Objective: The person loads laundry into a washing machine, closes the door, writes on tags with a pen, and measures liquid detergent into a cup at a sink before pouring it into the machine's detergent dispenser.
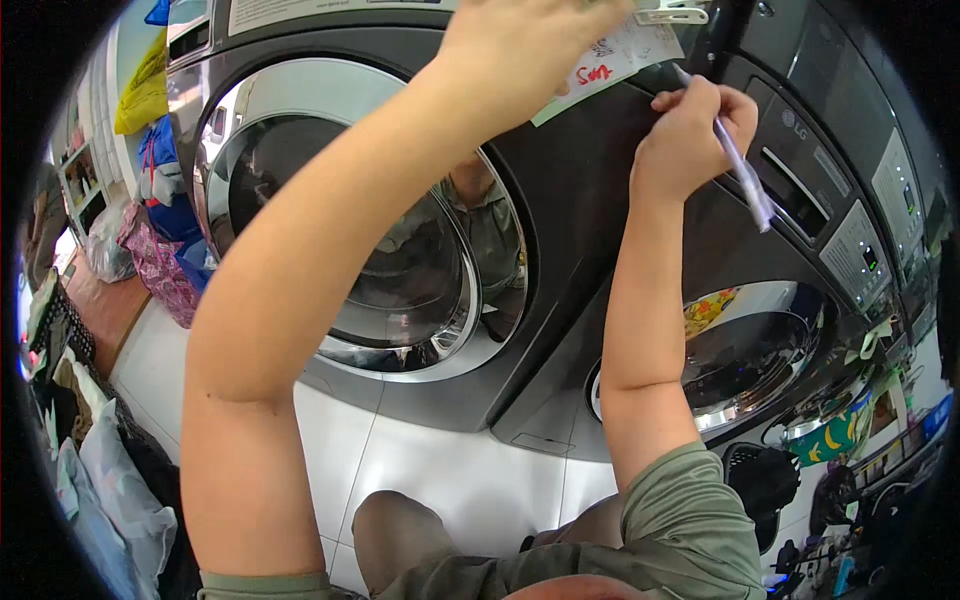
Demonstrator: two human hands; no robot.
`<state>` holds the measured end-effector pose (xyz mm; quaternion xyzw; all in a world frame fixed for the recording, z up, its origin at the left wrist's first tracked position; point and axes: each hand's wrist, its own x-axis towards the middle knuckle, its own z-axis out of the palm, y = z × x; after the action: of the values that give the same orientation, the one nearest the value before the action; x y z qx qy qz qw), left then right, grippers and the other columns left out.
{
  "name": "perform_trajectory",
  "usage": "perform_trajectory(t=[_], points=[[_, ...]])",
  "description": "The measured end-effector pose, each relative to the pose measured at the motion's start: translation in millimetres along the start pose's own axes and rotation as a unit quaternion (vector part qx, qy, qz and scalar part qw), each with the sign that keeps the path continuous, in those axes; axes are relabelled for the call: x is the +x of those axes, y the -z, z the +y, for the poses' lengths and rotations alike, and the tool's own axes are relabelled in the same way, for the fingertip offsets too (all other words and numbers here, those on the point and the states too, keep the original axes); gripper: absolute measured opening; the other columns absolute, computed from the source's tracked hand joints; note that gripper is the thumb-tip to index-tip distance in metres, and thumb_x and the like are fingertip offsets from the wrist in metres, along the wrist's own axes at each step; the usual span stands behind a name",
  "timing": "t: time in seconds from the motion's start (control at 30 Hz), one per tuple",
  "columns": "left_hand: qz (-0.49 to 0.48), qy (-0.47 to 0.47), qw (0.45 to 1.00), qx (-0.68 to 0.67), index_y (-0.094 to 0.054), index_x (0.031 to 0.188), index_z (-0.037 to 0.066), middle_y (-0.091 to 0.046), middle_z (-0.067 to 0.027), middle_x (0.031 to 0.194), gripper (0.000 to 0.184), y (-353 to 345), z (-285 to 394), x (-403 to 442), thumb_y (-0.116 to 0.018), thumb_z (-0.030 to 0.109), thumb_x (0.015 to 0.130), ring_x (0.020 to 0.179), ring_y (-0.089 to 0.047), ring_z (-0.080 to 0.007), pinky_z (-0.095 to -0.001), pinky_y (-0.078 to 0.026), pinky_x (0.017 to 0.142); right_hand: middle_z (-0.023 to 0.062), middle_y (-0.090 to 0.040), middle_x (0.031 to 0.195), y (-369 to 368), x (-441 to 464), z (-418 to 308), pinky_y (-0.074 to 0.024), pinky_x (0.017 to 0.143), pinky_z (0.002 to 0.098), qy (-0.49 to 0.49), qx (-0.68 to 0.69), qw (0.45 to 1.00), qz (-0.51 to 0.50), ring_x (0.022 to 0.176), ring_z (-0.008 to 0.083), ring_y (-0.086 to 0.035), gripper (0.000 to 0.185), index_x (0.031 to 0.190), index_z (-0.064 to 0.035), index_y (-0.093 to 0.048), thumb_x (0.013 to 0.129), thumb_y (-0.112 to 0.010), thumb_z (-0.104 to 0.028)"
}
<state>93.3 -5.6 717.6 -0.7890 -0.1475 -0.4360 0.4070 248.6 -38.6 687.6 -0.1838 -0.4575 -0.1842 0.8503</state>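
My left hand [530, 50] is at the top middle, with its fingers at a paper slip [625, 62] that bears red handwriting; the fingertips are partly cut off by the frame's top edge. A white clip [672, 15] sits at the slip's upper edge. My right hand [700, 135] is closed around a pale purple pen [745, 180], just right of the slip. The pen's tip points up and left, close to the paper's right edge. Both hands are in front of the upper part of dark washing machines.
A large front-loader door [450, 290] stands at centre left, another round door [770, 350] at lower right. Coloured bags [160, 260] stand at the left; plastic-wrapped clothes [125, 490] lie at lower left. A black basket [750, 480] sits at lower right.
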Motion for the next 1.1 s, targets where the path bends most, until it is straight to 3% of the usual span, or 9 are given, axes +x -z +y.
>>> perform_trajectory(t=[0.07, 0.27, 0.47, 0.5, 0.53, 0.93, 1.0, 1.07, 1.1], points=[[0.017, 0.178, 0.983, -0.05, -0.05, 0.118, 0.012, -0.01, -0.013, 0.145, 0.057, -8.9, 10.1, -8.2, -0.07, 0.025, 0.066, 0.133, 0.002, -0.0371, -0.0633, -0.005, 0.099, 0.0069, -0.054, 0.075, 14.5, -6.1, 2.2, -0.0457, 0.054, 0.0209, 0.088, -0.07, 0.994, -0.006, 0.06, 0.0104, -0.055, 0.014, 0.087, 0.0, -0.046, 0.087, -0.053, -0.012], [-0.045, 0.219, 0.964, -0.145, -0.056, 0.109, 0.014, -0.008, -0.0165, 0.144, 0.054, -14.8, 38.9, -27.0, -0.074, 0.028, 0.06, 0.131, -0.001, -0.0439, -0.0658, -0.009, 0.096, 0.0137, -0.063, 0.093, 31.7, -29.7, 0.6, -0.0466, 0.072, 0.0272, 0.194, -0.151, 0.96, -0.134, 0.082, 0.0183, -0.06, 0.018, 0.091, 0.0009, -0.059, 0.087, -0.054, -0.016], [0.007, 0.043, 0.988, -0.15, -0.064, 0.092, 0.014, -0.002, -0.0151, 0.146, 0.037, -8.6, 54.6, -3.7, -0.067, 0.041, 0.067, 0.131, 0.01, -0.0425, -0.0676, -0.004, 0.094, 0.0124, -0.061, 0.101, 55.6, -20.7, -10.6, -0.0419, 0.083, 0.0268, 0.062, -0.048, 0.982, -0.171, 0.092, 0.016, -0.056, 0.022, 0.098, -0.0009, -0.056, 0.089, -0.051, -0.021], [-0.069, 0.05, 0.982, -0.166, -0.064, 0.091, 0.014, -0.002, -0.0144, 0.146, 0.036, 12.3, 52.7, 7.2, -0.066, 0.042, 0.068, 0.131, 0.015, -0.0409, -0.0669, -0.003, 0.095, 0.0118, -0.061, 0.101, 59.0, -19.0, -13.7, -0.0416, 0.083, 0.0266, 0.036, -0.045, 0.983, -0.174, 0.093, 0.0154, -0.056, 0.022, 0.098, -0.0012, -0.056, 0.09, -0.051, -0.021], [0.024, 0.022, 0.998, -0.061, -0.065, 0.089, 0.014, -0.001, -0.0142, 0.146, 0.032, -3.1, 51.3, 11.4, -0.065, 0.04, 0.069, 0.131, 0.015, -0.0407, -0.067, -0.004, 0.095, 0.0113, -0.061, 0.102, 63.7, -18.3, -16.6, -0.0413, 0.083, 0.0265, 0.009, -0.042, 0.983, -0.176, 0.093, 0.0149, -0.055, 0.022, 0.099, -0.0014, -0.056, 0.09, -0.05, -0.021], [-0.09, 0.007, 0.994, -0.058, -0.066, 0.088, 0.017, -0.006, -0.0133, 0.145, 0.02, 22.9, 54.9, 59.0, -0.058, 0.032, 0.076, 0.131, 0.007, -0.0421, -0.0655, -0.007, 0.097, 0.0039, -0.06, 0.09, 132.1, -11.9, -55.4, -0.0412, 0.074, 0.0204, -0.091, -0.044, 0.979, -0.177, 0.079, 0.0078, -0.053, 0.021, 0.1, -0.0029, -0.057, 0.088, -0.054, -0.02], [-0.104, 0.001, 0.993, -0.051, -0.066, 0.089, 0.02, 0.0, -0.0115, 0.146, 0.018, 26.9, 54.3, 59.0, -0.06, 0.029, 0.075, 0.129, 0.016, -0.0433, -0.0667, -0.002, 0.096, 0.0036, -0.06, 0.09, 149.2, -11.7, -70.6, -0.0414, 0.074, 0.0209, -0.167, -0.044, 0.961, -0.217, 0.079, 0.0083, -0.053, 0.022, 0.098, -0.0011, -0.058, 0.089, -0.052, -0.02], [-0.031, -0.025, 0.999, 0.003, -0.063, 0.092, 0.02, -0.031, -0.0097, 0.134, 0.02, 27.2, 57.1, 40.6, -0.06, 0.02, 0.073, 0.125, -0.019, -0.0342, -0.0551, -0.017, 0.097, 0.0043, -0.06, 0.089, 169.7, -18.3, -87.6, -0.0414, 0.078, 0.0226, -0.267, -0.021, 0.933, -0.239, 0.084, 0.011, -0.055, 0.028, 0.096, 0.0014, -0.059, 0.092, -0.045, -0.023], [0.047, -0.051, 0.997, 0.027, -0.061, 0.098, 0.023, -0.045, -0.0044, 0.127, 0.029, 23.3, 55.4, 26.9, -0.061, 0.014, 0.07, 0.122, -0.033, -0.0282, -0.0488, -0.021, 0.097, 0.0062, -0.059, 0.092, 185.4, -22.8, -86.2, -0.0413, 0.076, 0.0224, -0.219, -0.025, 0.931, -0.29, 0.079, 0.0107, -0.055, 0.028, 0.1, 0.001, -0.057, 0.092, -0.045, -0.023]])
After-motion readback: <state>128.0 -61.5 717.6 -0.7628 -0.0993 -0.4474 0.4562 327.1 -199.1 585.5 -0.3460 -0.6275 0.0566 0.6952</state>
